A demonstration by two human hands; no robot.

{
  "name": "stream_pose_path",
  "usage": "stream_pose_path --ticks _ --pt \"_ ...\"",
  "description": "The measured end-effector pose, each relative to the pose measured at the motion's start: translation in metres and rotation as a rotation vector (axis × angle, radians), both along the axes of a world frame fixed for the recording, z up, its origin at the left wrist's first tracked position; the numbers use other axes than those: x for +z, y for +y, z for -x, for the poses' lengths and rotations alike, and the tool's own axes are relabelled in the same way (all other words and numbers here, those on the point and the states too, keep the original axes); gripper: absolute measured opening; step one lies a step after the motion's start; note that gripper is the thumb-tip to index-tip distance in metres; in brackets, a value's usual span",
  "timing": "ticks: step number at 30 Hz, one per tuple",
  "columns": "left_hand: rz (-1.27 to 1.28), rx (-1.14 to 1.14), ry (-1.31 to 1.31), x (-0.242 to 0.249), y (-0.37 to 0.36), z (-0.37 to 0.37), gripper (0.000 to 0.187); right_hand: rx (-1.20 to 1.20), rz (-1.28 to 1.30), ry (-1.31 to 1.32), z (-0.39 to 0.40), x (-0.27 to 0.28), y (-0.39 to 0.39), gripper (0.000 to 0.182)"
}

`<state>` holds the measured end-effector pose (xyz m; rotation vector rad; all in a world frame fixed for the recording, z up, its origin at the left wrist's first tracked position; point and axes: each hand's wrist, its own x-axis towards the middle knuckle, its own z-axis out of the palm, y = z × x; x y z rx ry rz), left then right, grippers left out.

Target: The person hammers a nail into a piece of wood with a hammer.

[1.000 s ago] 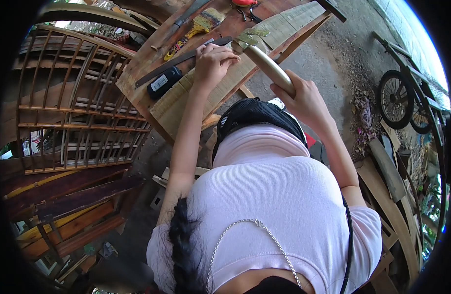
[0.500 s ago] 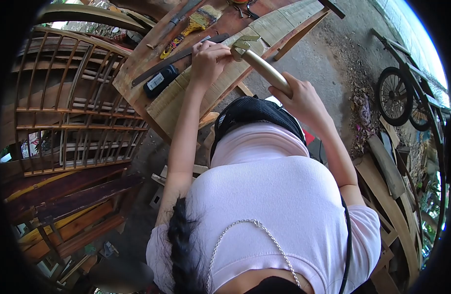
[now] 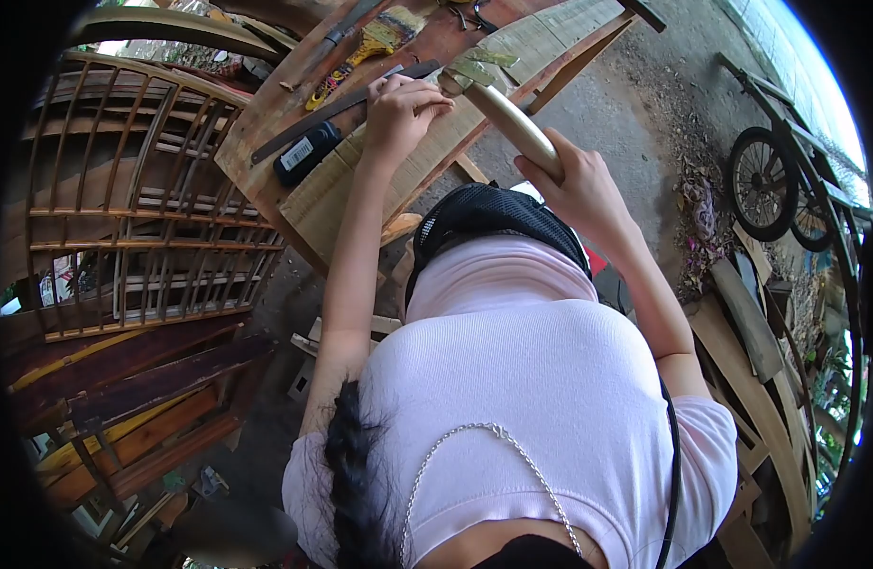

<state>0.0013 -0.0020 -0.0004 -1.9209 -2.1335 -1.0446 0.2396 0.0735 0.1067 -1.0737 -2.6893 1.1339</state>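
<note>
My right hand (image 3: 580, 185) is closed around the pale handle of a hammer (image 3: 517, 128). The hammer's head is smeared by motion and sits over a long light wooden board (image 3: 550, 36), just beside my left fingertips. My left hand (image 3: 398, 121) rests at the board with thumb and fingers pinched together; whatever is between them is too small or hidden to name. Left of that hand lie a black object with a white barcode label (image 3: 306, 154) and a flat dark metal bar (image 3: 303, 131). A yellow-handled paintbrush (image 3: 375, 45) lies farther back on the reddish worktable (image 3: 247, 142).
A slatted wooden panel (image 3: 142, 244) stands at the left, above dark wooden pieces (image 3: 161, 389). To the right are a spoked wheel (image 3: 764, 185) on a metal frame and several loose planks (image 3: 754, 379). Concrete floor (image 3: 612, 123) shows beyond the table.
The hammer has shifted slightly up, its head now blurred, and my right hand has moved a little up and left with it. My left hand stays pinched in nearly the same spot.
</note>
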Motion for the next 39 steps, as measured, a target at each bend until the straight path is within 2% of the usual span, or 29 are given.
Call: stream_pose_path --ticks 6,12,15,19,21,25,39 --pt "-0.056 0.005 0.017 -0.004 -0.001 0.002 0.014 0.044 -0.009 -0.042 0.000 -0.002 0.004 0.029" --pt "0.058 0.018 0.008 0.000 -0.001 0.001 0.016 0.004 -0.003 -0.037 0.001 -0.010 -0.002 0.030" --pt "-0.031 0.010 -0.014 -0.001 -0.002 0.000 0.015 0.014 -0.007 -0.048 -0.001 -0.009 -0.001 0.029" --pt "-0.040 0.035 0.010 0.000 0.000 -0.001 0.013 -0.002 0.014 -0.030 0.000 -0.001 -0.003 0.029" --pt "0.039 0.024 0.005 0.004 -0.001 -0.001 0.012 -0.009 0.005 -0.033 0.000 -0.012 -0.003 0.029" --pt "-0.027 0.013 -0.008 0.002 0.000 -0.001 0.016 -0.017 0.032 -0.058 -0.001 -0.007 0.000 0.029" --pt "0.018 -0.008 -0.058 0.004 0.001 -0.003 0.008 -0.074 0.047 -0.068 -0.007 -0.012 0.006 0.032"
